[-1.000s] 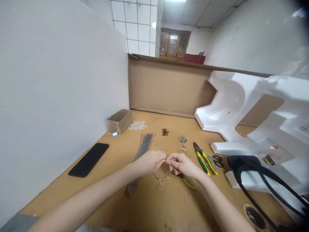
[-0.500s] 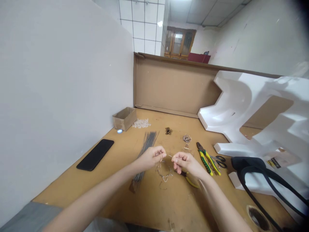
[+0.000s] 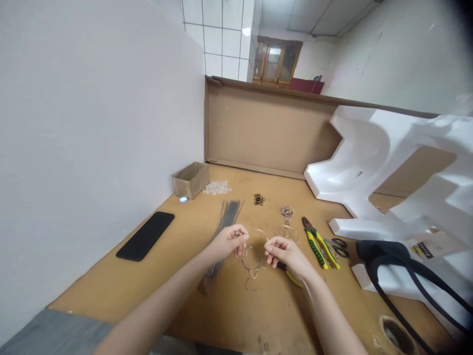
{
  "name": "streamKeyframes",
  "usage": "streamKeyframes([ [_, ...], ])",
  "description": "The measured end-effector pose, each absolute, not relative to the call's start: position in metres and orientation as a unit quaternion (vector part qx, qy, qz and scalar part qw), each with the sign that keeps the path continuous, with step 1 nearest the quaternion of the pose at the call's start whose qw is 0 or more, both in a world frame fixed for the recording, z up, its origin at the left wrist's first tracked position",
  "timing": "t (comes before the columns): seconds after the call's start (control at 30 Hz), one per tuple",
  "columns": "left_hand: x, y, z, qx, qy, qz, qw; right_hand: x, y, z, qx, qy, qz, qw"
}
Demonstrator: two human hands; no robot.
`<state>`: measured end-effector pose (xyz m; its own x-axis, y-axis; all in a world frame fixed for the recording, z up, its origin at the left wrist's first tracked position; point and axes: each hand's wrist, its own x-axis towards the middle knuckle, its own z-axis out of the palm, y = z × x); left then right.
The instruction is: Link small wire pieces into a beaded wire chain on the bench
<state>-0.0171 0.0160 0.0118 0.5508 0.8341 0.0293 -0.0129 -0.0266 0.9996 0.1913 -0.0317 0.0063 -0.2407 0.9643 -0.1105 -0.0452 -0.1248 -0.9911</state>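
Wire [image 3: 262, 231] stands pinched in the nearer right hand [image 3: 284, 251], over the tabletop [image 3: 221, 318], its length curving toward the far and left edges, while the left hand's [image 3: 231, 240] bunched fingertips, contents unclear, hang apart from it.

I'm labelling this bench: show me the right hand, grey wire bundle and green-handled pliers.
Right hand [image 3: 284, 250], head view: middle of the hand.
Grey wire bundle [image 3: 228, 216], head view: far part.
Green-handled pliers [image 3: 315, 246], head view: green-patterned handle.
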Motion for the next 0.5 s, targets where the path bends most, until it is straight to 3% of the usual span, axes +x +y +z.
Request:
streamKeyframes([
  [0.5,0.003,0.009,-0.018,0.445,0.273,0.404,0.751,0.184,-0.035,-0.004,-0.436,-0.455,0.591,0.504],
])
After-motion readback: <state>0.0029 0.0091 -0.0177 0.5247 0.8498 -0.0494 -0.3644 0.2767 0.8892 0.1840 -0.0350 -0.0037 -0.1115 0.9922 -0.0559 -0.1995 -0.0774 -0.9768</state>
